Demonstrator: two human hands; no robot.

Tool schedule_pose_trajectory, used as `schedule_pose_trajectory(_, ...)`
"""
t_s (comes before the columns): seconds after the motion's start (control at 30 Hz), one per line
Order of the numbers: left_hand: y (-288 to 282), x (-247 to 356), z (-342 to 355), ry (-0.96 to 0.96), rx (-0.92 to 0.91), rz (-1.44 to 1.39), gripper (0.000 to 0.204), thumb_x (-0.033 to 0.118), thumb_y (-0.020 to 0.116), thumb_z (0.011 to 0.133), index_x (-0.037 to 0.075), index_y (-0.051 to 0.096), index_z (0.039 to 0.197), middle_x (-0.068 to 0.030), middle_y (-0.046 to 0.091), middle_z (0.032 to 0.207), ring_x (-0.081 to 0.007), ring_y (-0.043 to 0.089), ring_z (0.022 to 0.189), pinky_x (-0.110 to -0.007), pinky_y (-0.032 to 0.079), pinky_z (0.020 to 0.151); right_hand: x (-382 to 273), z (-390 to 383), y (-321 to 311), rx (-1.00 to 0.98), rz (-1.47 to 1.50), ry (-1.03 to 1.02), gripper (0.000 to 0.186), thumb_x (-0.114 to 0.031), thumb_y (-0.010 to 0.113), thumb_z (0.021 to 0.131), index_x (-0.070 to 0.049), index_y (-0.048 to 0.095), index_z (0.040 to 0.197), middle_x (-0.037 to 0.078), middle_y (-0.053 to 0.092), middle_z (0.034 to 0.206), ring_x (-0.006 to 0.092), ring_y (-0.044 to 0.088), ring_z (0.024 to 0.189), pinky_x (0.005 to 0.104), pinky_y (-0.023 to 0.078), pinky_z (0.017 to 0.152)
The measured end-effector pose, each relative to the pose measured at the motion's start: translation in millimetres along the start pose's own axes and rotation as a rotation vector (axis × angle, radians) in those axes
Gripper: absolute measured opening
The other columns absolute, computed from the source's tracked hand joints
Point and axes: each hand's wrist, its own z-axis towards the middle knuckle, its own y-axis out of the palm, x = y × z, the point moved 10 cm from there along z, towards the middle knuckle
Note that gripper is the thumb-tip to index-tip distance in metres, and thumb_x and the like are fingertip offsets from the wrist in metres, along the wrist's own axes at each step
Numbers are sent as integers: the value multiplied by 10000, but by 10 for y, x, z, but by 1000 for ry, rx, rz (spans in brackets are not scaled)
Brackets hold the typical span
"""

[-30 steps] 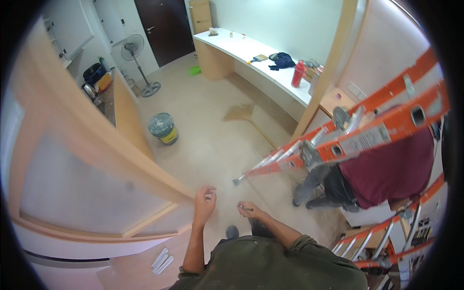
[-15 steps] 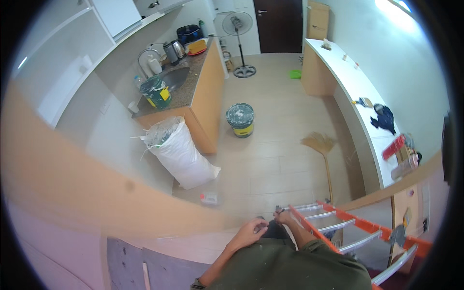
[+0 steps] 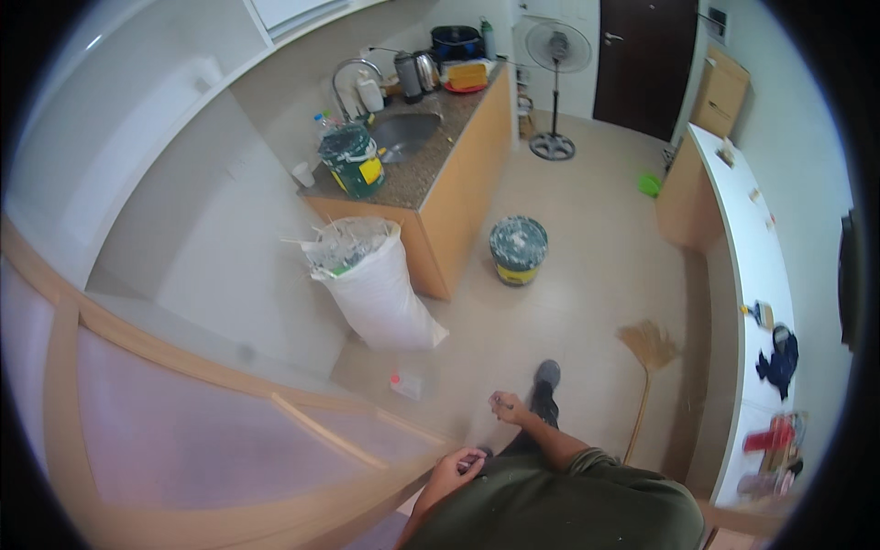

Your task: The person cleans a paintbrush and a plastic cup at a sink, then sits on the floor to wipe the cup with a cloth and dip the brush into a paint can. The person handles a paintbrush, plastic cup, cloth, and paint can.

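Note:
My left hand (image 3: 457, 468) is low in the middle, close to the wooden frame's (image 3: 357, 472) edge. Its fingers are curled together, and I cannot make out what, if anything, is inside. Farther forward, my right hand (image 3: 507, 406) is closed in front of my dark trouser leg; any small thing in it is too blurred to name. One grey shoe (image 3: 547, 373) shows on the floor beyond it. Ahead of the hands stand a lidded green bucket (image 3: 518, 249) with white smears and a white sack (image 3: 380, 289) stuffed with scraps.
Left of my hands, a clear plastic jug with a red cap (image 3: 405, 385) is on the floor. A straw broom (image 3: 647, 348) lies to the right, beside a long white counter (image 3: 747, 238). A sink counter (image 3: 431, 174) holds another bucket (image 3: 353, 160). A stand fan (image 3: 555, 92) is farther back.
My view has swung left and I have moved forward, with a shoe now showing ahead. The orange ladder has left the picture. My right hand has come away from beside the ladder.

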Motion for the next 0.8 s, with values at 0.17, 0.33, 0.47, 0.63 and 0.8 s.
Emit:
schedule_pose_trajectory(0.17,-89,-38,1329,85,272,35,362,178,724,933,45,641,1259,-93,740,928,-160,693,804,-316,561,749,-530,811,-907,-114,-202,-249,311,-296,588,967,-13,710,1011,214,714,809,343,713,721,461,571,726)
schedule_pose_trajectory(0.33,97,1037,2438,66,388,-17,496,234,719,951,1,540,1351,-99,708,753,-168,707,704,-306,546,671,-1638,940,-2094,-235,-640,-530,296,-285,592,969,-19,716,929,243,693,789,423,695,796,532,541,756)
schedule_pose_trajectory(0.47,384,1873,3307,101,288,26,359,260,612,1025,-26,600,1241,-123,710,754,-174,713,699,-311,549,672,-2027,1130,-2830,-214,-637,-653,254,-272,605,948,-36,698,928,218,692,767,426,692,770,523,547,714)
schedule_pose_trajectory(0.63,235,2180,4005,182,330,74,340,254,477,1090,-35,645,1029,-111,708,757,-180,701,705,-322,540,679,-2292,1627,-3249,-217,-558,-641,240,-252,642,913,-47,675,1033,225,697,797,439,689,771,543,541,699)
schedule_pose_trajectory(0.8,-617,2109,4252,71,588,273,368,284,506,1069,-31,648,941,-137,696,738,-237,686,685,-383,519,660,-2264,2596,-3296,-244,-444,-644,277,-222,673,910,-41,665,1120,213,715,832,435,691,803,531,541,731)
